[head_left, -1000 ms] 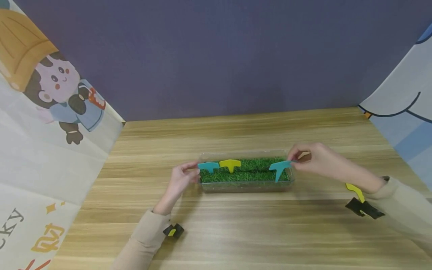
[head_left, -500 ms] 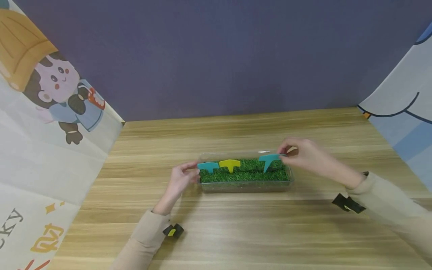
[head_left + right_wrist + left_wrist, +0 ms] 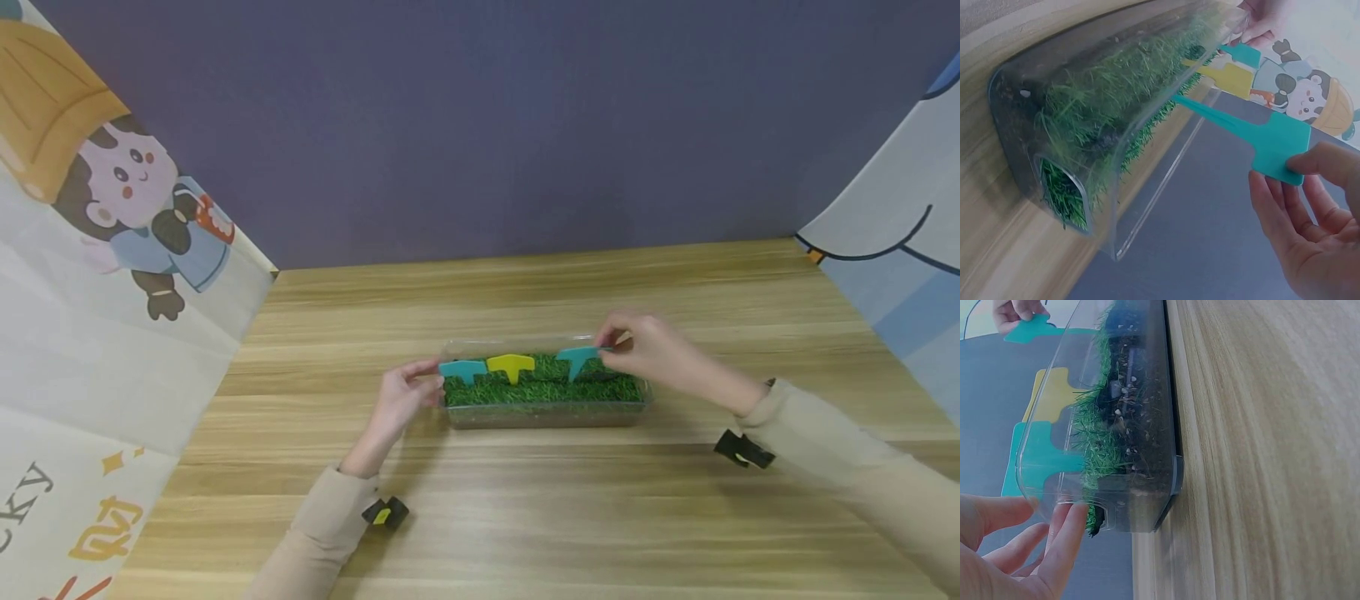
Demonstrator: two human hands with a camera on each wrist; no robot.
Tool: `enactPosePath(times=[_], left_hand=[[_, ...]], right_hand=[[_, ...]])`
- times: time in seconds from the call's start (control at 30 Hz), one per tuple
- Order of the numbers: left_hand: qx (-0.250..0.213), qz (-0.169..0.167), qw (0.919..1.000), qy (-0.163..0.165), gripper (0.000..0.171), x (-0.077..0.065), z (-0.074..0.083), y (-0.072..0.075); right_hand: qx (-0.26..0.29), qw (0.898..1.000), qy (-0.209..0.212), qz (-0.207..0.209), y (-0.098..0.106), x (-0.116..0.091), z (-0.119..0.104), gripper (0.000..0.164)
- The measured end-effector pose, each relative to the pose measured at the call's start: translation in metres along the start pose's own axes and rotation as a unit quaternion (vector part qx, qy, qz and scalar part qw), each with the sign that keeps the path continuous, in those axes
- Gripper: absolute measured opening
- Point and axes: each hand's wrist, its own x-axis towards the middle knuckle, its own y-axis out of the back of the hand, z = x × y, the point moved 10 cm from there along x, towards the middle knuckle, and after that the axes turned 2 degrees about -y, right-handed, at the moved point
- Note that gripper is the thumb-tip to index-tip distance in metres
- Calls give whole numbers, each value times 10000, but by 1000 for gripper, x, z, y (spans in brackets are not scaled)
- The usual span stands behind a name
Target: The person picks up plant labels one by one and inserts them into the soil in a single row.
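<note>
A clear plastic planter box (image 3: 551, 416) of green artificial-looking grass (image 3: 547, 392) stands on the wooden table. My left hand (image 3: 403, 396) holds its left end, thumb and fingers at the rim and end wall in the left wrist view. A teal T-shaped plant label (image 3: 462, 370) stands upright in the grass at the left, beside a yellow plant label (image 3: 512, 367). My right hand (image 3: 648, 350) pinches another teal plant label (image 3: 1282, 147) by one side of its head, between thumb and fingers. That label's pointed stem (image 3: 1210, 114) slants down to the grass, right of the yellow one.
Dark soil with pale specks (image 3: 1132, 400) shows through the box wall. An oval opening (image 3: 1063, 194) is cut in its right end. A dark blue panel (image 3: 510, 125) rises behind the wooden table (image 3: 525, 517), with printed cartoon sheets (image 3: 90, 350) at the sides.
My right hand has moved left over the box with its teal label, from the right end to nearer the yellow label. The left hand and the box have stayed in place.
</note>
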Motion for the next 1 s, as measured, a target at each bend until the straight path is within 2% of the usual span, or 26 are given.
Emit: enactPosePath(times=[0.5,0.8,1.0], left_hand=[[31,18,10000,2,36,2,-3,-1],[-7,30,10000,27,36,2,-3,0],[14,19,10000,27,36,2,-3,-1]], right_hand=[[-126,9996,237,-69,-21,8,6,13],[-438,9964,706,169,-24,8,-2,15],[-481,9959,732,212,-27,8,1,14]])
